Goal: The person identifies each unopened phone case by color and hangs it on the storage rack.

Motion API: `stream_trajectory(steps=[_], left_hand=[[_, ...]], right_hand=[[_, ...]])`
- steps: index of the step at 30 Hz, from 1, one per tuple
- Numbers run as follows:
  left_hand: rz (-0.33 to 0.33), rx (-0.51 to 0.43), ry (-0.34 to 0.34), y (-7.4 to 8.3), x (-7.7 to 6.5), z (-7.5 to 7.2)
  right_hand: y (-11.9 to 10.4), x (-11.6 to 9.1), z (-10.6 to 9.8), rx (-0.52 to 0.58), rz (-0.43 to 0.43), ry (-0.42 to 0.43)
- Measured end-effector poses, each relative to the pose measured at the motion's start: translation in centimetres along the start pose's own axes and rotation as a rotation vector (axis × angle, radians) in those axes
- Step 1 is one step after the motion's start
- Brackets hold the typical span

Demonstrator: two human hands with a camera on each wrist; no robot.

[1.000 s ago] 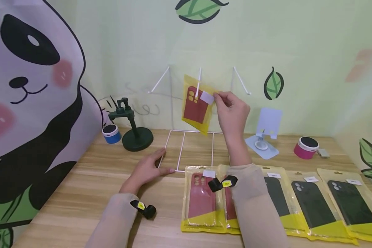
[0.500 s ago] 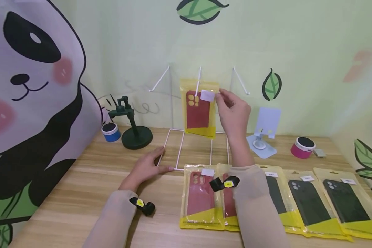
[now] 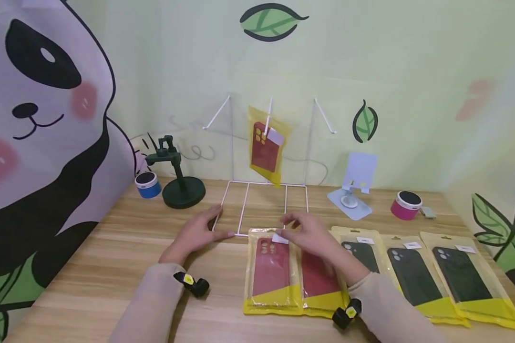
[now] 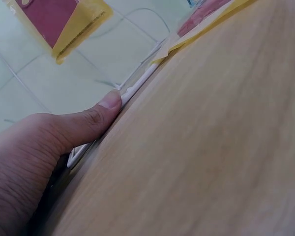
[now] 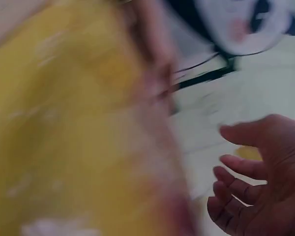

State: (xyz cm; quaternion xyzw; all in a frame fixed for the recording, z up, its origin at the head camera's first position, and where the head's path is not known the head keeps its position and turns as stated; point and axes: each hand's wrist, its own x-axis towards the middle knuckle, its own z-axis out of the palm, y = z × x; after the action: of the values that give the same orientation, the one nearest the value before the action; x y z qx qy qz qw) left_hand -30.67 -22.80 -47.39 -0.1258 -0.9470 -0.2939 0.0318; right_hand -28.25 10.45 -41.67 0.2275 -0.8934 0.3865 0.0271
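A wire display rack stands against the wall, with white hooks at its top. From its middle hook hangs a packaged red phone case, slightly turned. My left hand holds the rack's front left corner; its thumb lies along the front wire, the other fingers mostly hidden. My right hand is over the top of a second packaged red phone case, holding nothing; its fingers are loosely bent and apart in the right wrist view. Left of it lies another packaged red phone case.
Several packaged dark phone cases lie in a row at the right. A dark green stand and a blue speaker are at the back left. Toward the back right are a pale phone stand and a pink speaker.
My right hand has let go of the hanging red case and come down toward the row of packages. The hanging package has turned on its hook. My left hand stays at the rack.
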Motion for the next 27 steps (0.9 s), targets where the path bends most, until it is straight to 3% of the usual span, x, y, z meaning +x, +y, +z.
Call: stream_trajectory(steps=[3,5,11,15,18,27], left_hand=[[0.002,0.0,-0.003,0.0,0.1,-0.2],[0.005,0.001,-0.009,0.0,0.1,-0.3],[0.005,0.013,-0.018,-0.1,0.0,-0.1],[-0.005,0.013,-0.018,0.0,0.1,0.0],[-0.01,0.016,-0.016,0.0,0.2,0.0],[-0.012,0.021,-0.023,0.0,0.2,0.1]], right_hand=[[2.3,-0.9,1.6,-0.154,-0.056,-0.041],[3.1,-1.1,2.1,-0.199,-0.068,-0.042],[3.4,-1.2,2.4,-0.265,-0.086,-0.043],[3.5,-1.4,2.5,-0.334,-0.156,-0.028],[3.6,-1.4,2.7,-0.35,-0.191,-0.012],[3.5,-1.3,2.8,-0.316,-0.154,0.022]])
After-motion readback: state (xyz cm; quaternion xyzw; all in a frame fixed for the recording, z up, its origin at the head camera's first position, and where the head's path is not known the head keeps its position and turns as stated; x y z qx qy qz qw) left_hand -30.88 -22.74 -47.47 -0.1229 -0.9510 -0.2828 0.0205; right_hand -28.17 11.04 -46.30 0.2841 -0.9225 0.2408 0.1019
